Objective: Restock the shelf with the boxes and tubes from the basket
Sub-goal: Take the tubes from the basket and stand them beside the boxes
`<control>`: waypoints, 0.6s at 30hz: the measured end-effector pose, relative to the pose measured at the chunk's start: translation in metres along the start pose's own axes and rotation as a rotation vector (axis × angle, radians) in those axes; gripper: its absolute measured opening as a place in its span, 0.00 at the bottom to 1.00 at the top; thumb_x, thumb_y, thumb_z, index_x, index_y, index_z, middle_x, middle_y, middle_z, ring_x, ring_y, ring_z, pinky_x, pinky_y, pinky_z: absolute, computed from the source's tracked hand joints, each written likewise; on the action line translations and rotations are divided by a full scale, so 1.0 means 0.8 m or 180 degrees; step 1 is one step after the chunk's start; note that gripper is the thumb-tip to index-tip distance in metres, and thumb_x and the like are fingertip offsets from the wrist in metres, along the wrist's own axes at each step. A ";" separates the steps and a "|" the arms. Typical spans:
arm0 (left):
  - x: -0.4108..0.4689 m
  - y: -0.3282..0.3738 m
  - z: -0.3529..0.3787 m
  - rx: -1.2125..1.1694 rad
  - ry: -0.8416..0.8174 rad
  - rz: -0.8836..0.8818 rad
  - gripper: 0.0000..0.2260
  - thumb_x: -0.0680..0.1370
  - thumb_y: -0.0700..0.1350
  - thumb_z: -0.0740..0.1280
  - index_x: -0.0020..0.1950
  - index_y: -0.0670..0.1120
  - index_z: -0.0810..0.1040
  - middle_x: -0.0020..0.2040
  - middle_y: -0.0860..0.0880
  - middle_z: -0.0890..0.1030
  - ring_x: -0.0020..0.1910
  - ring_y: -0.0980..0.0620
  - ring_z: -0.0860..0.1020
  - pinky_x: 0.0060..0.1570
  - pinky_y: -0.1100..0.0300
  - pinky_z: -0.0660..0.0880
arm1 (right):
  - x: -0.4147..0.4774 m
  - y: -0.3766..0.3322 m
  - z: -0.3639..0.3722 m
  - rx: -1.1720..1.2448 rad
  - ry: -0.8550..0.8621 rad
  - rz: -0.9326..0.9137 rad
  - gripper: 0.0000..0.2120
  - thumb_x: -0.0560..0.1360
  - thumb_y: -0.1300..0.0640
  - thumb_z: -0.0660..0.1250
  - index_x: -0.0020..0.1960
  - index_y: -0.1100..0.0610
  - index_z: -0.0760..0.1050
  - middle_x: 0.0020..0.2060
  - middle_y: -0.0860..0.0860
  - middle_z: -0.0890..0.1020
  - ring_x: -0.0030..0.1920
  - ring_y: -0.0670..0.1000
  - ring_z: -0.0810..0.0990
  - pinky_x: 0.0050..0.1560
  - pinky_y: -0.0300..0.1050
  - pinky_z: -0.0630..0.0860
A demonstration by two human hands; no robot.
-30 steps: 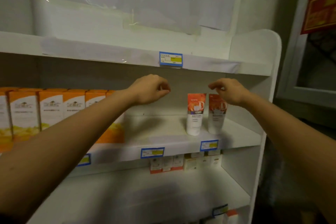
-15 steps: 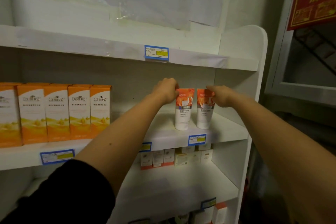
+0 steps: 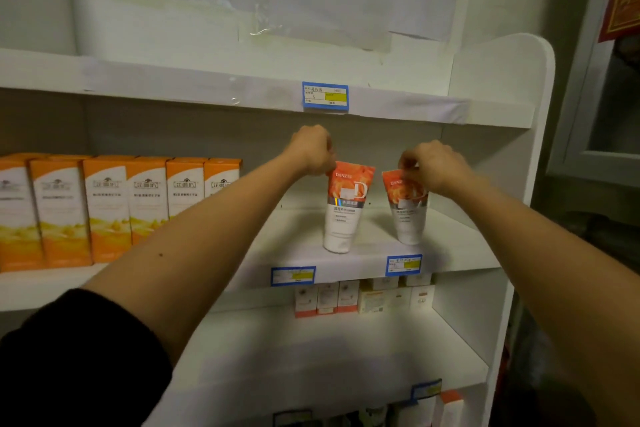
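Note:
Two orange-and-white tubes stand cap-down on the middle shelf (image 3: pixel 367 258) of a white rack. My left hand (image 3: pixel 311 149) pinches the top left corner of the left tube (image 3: pixel 344 210). The crimped top of the right tube (image 3: pixel 408 210) is gripped by my right hand (image 3: pixel 433 166). Both tubes lean slightly and are apart from each other. A row of orange boxes (image 3: pixel 114 208) fills the left part of the same shelf. No basket is in view.
The top shelf (image 3: pixel 207 88) carries a blue price tag (image 3: pixel 325 96). Small white and orange boxes (image 3: pixel 363 296) sit at the back of the lower shelf. The rack's side panel (image 3: pixel 516 184) stands on the right, beside a red sign (image 3: pixel 623 0).
One second ago both hands hovered above the tubes. They came down onto the tube tops, and the two tubes now stand farther apart.

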State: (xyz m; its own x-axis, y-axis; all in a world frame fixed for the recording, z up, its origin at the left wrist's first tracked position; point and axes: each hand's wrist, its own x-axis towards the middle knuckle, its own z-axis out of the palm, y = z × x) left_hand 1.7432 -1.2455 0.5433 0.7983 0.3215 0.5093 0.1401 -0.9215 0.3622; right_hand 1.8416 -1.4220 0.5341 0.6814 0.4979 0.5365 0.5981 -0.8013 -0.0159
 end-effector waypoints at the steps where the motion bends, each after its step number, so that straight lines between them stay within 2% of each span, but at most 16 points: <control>1: -0.002 -0.006 -0.007 0.0037 0.0020 -0.0055 0.09 0.74 0.41 0.68 0.50 0.37 0.81 0.49 0.42 0.82 0.49 0.45 0.80 0.53 0.54 0.77 | 0.000 -0.008 0.000 0.0119 -0.0002 -0.0089 0.11 0.75 0.53 0.65 0.56 0.53 0.78 0.56 0.57 0.80 0.55 0.60 0.78 0.53 0.51 0.74; 5: -0.014 -0.028 -0.029 0.0211 0.0037 -0.0188 0.09 0.74 0.40 0.68 0.50 0.37 0.80 0.48 0.42 0.81 0.49 0.45 0.80 0.52 0.55 0.76 | 0.008 -0.049 0.001 0.0745 -0.0034 -0.0332 0.12 0.75 0.56 0.66 0.56 0.60 0.78 0.55 0.59 0.82 0.54 0.59 0.79 0.57 0.53 0.76; 8: -0.023 -0.043 -0.040 0.0274 0.0057 -0.0289 0.09 0.73 0.40 0.69 0.51 0.38 0.80 0.51 0.41 0.82 0.51 0.45 0.79 0.48 0.57 0.73 | 0.012 -0.083 0.005 0.1056 -0.0035 -0.0427 0.12 0.75 0.57 0.66 0.56 0.62 0.78 0.54 0.59 0.81 0.54 0.57 0.79 0.56 0.50 0.75; 12: -0.028 -0.056 -0.051 0.0311 0.0014 -0.0394 0.10 0.73 0.40 0.70 0.52 0.38 0.80 0.53 0.40 0.82 0.54 0.44 0.80 0.53 0.54 0.75 | 0.019 -0.103 0.011 0.1089 -0.0097 -0.0500 0.12 0.76 0.58 0.65 0.56 0.62 0.77 0.55 0.59 0.81 0.55 0.57 0.79 0.56 0.49 0.75; 18: -0.032 -0.071 -0.059 0.0369 0.0053 -0.0405 0.11 0.73 0.40 0.70 0.53 0.38 0.80 0.55 0.40 0.82 0.56 0.44 0.78 0.53 0.56 0.73 | 0.026 -0.105 0.019 0.1134 -0.0165 -0.0450 0.11 0.76 0.58 0.65 0.55 0.62 0.78 0.54 0.59 0.81 0.54 0.57 0.80 0.55 0.48 0.75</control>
State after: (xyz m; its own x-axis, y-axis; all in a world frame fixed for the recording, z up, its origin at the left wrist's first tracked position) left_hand 1.6873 -1.1914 0.5466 0.7601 0.4400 0.4782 0.3069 -0.8917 0.3326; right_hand 1.8122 -1.3391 0.5337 0.5968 0.6186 0.5110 0.7905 -0.5626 -0.2421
